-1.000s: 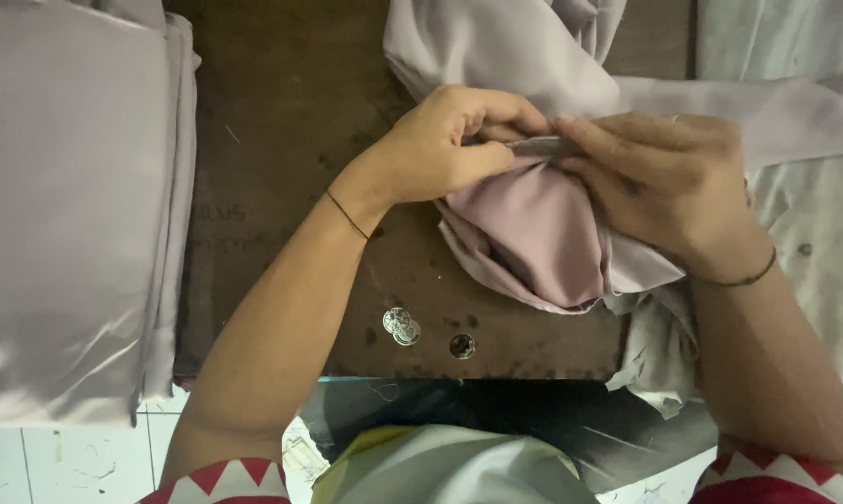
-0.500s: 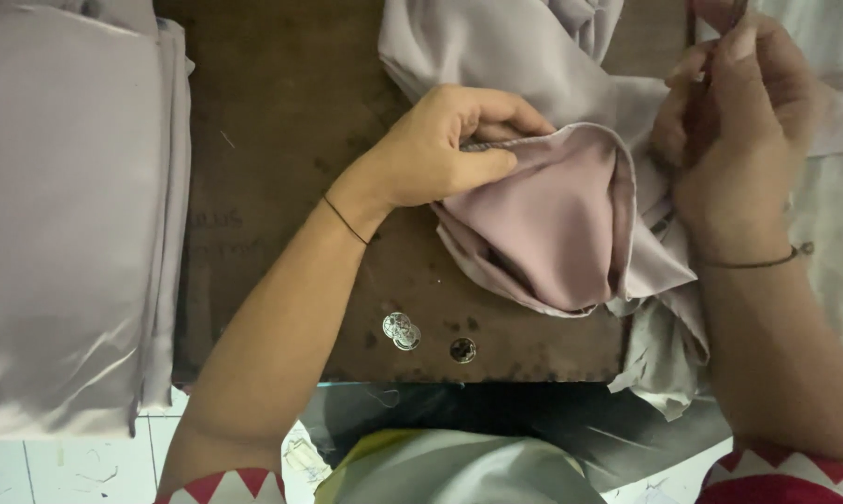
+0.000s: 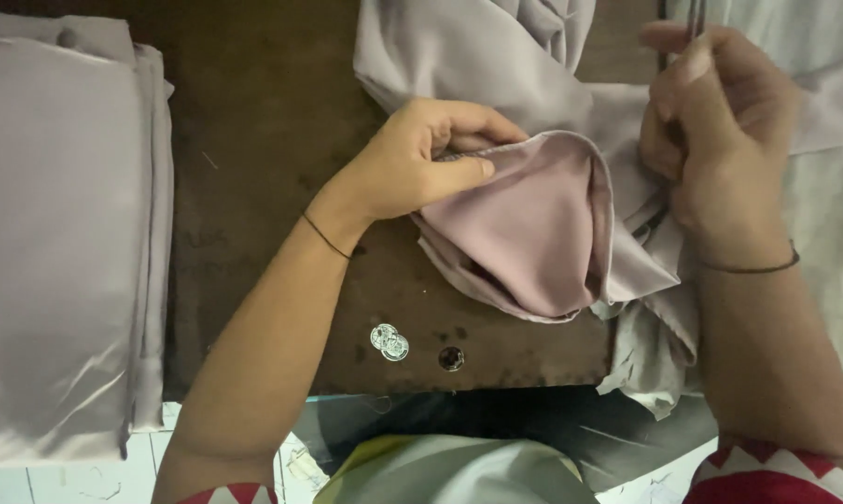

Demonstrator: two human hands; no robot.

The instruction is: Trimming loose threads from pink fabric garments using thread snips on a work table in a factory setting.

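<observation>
A fold of pale mauve satin cloth (image 3: 533, 233) is pinched at mid-frame on a dark brown wooden table (image 3: 263, 121).

The folded edge of the cloth is clamped by the left hand (image 3: 421, 159), the thumb pressed over the top of the fold and the curled fingers (image 3: 473, 121) tucked behind it, so the pouch of fabric hangs just right of and below the fingertips. The right hand (image 3: 720, 140) is raised at the upper right of the frame, its fingers closed together around a thin dark object that cannot be identified; the cloth lies beneath and left of it. A stack of folded grey-lilac fabric (image 3: 57, 243) is seen along the left edge. Two small clear round pieces (image 3: 389, 341) lie touching each other near the table's lower edge, just beside a dark round hole (image 3: 451, 357).
</observation>
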